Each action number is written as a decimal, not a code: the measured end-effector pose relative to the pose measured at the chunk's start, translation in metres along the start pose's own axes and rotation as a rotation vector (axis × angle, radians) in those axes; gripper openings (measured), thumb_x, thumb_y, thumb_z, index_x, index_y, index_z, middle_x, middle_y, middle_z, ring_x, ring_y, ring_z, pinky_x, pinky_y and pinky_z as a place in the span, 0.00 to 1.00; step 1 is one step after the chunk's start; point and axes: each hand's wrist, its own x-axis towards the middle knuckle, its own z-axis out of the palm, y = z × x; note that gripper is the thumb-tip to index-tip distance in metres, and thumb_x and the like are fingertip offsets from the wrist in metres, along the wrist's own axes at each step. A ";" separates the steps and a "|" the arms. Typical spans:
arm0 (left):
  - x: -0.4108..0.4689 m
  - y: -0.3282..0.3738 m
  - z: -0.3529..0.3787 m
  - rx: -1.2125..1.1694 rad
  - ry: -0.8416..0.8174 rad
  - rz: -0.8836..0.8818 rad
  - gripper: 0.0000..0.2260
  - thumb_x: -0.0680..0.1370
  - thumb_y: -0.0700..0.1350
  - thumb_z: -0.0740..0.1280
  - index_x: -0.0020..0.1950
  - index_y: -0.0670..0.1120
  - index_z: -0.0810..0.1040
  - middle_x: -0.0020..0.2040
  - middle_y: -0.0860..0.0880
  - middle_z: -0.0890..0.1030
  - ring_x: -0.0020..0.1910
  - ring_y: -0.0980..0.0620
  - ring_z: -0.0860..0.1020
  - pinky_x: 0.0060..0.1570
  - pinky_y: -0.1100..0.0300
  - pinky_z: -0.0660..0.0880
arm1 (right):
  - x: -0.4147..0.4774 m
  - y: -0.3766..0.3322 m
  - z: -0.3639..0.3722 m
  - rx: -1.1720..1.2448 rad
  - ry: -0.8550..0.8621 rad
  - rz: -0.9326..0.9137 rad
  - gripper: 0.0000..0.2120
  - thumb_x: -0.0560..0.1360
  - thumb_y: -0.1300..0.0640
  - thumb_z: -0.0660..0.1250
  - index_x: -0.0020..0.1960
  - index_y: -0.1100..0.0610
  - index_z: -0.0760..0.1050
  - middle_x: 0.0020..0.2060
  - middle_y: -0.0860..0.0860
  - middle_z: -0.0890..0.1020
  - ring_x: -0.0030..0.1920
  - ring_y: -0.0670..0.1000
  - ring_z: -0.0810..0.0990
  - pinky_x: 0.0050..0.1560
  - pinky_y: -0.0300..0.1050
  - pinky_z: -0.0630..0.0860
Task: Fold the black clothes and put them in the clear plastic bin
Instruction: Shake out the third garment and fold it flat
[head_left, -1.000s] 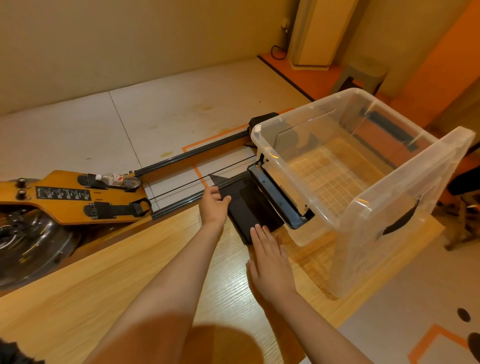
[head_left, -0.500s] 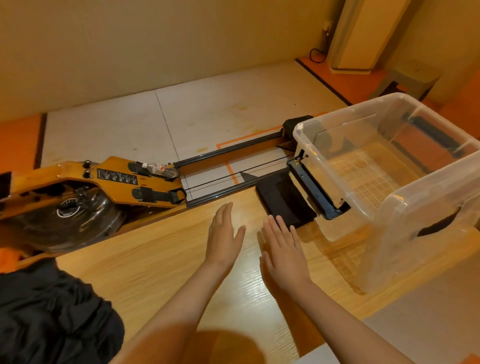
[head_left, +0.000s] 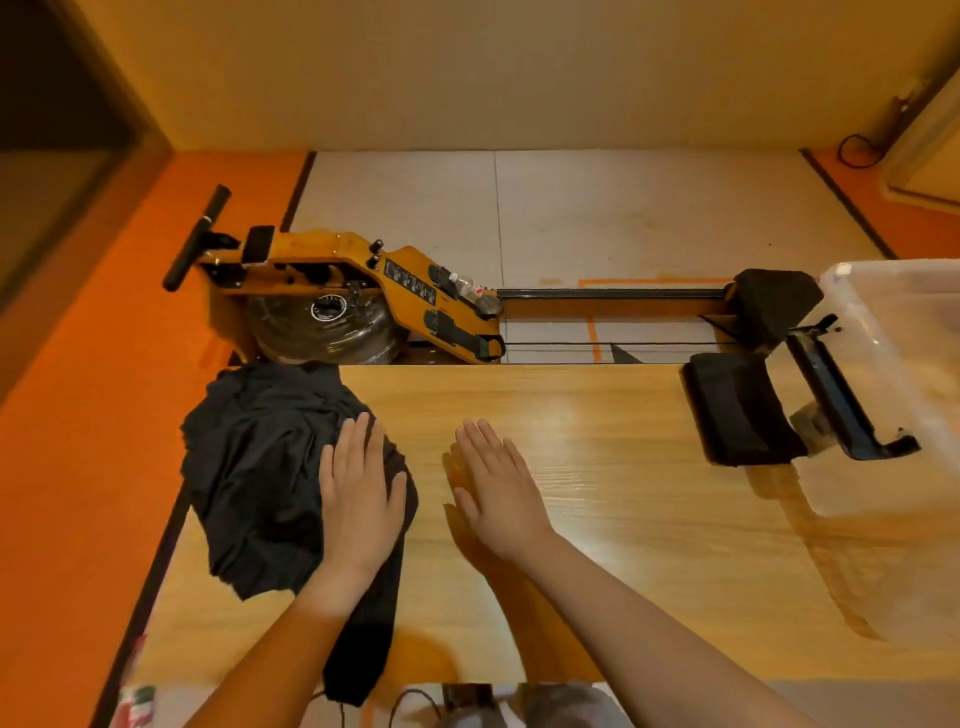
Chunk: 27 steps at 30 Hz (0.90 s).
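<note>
Black clothes there, matt, soft, crumpled cloth; the table is grained wood with a light sheen; the bin, clear glossy plastic.

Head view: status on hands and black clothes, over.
Left hand flat on crumpled black clothes pile; right hand open above light wooden table. Folded black garment lies beside clear plastic bin, not inside. Nothing blocking the pile.

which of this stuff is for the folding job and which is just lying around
For the job:
heap of black clothes, left hand resting on it
folded black piece
clear plastic bin
right hand

Lying about:
rowing machine
small bottle on it
</note>
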 end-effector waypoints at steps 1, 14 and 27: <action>-0.003 -0.010 -0.005 0.022 0.013 -0.008 0.28 0.79 0.46 0.66 0.76 0.41 0.63 0.77 0.43 0.61 0.78 0.45 0.55 0.76 0.46 0.50 | 0.005 -0.013 0.005 0.003 -0.007 -0.027 0.32 0.82 0.50 0.55 0.79 0.53 0.43 0.79 0.49 0.44 0.77 0.46 0.37 0.74 0.45 0.34; -0.009 -0.108 -0.032 -0.256 -0.087 -0.165 0.25 0.82 0.50 0.62 0.77 0.45 0.61 0.76 0.48 0.64 0.75 0.50 0.62 0.74 0.52 0.60 | 0.075 -0.125 0.047 0.289 -0.154 0.009 0.37 0.79 0.42 0.61 0.80 0.54 0.46 0.79 0.51 0.49 0.78 0.51 0.47 0.77 0.50 0.50; 0.037 -0.077 -0.095 -0.526 0.106 -0.019 0.07 0.79 0.50 0.65 0.43 0.50 0.74 0.38 0.55 0.78 0.40 0.56 0.77 0.38 0.57 0.70 | 0.078 -0.103 -0.029 0.758 0.146 0.117 0.15 0.80 0.57 0.62 0.65 0.52 0.77 0.61 0.46 0.80 0.61 0.41 0.76 0.63 0.35 0.71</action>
